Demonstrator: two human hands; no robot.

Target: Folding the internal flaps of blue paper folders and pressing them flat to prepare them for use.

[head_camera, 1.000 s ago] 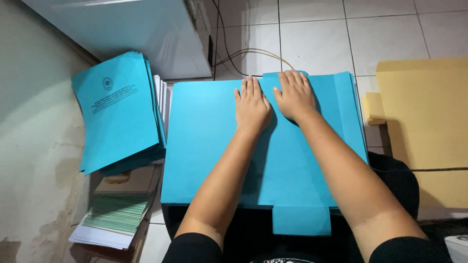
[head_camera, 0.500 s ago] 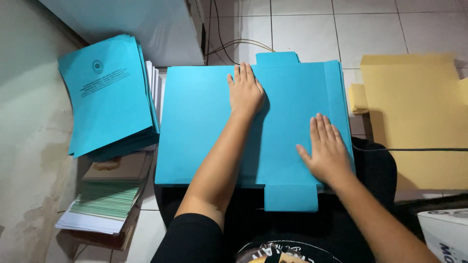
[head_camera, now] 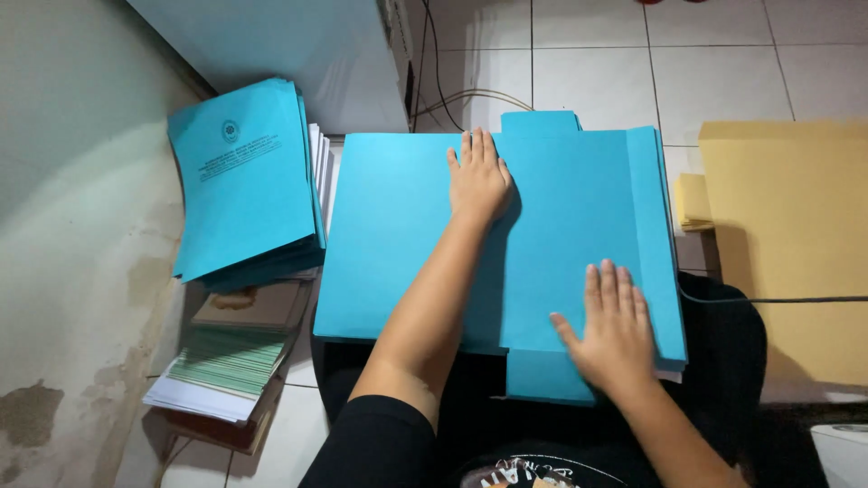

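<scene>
Looking down from the head camera, I see a large blue folder point(head_camera: 398, 235) spread flat across my lap, reaching out over the tiled floor point(head_camera: 723, 63). My left hand point(head_camera: 479, 181) lies open on it near the far edge, palm down, fingers together and straight. My right hand point(head_camera: 613, 330) also rests open and flat, near the folder's close right corner, fingers slightly spread; neither hand grips anything. A short flap point(head_camera: 541, 120) sticks out at the far edge and another flap point(head_camera: 542, 375) at the near edge, just beside the right hand. To the left, a stack of blue booklets point(head_camera: 246, 181) leans on a pile of papers point(head_camera: 226, 361) by the wall. To the right lies a yellow folder point(head_camera: 787, 244), just beside the blue one.
</scene>
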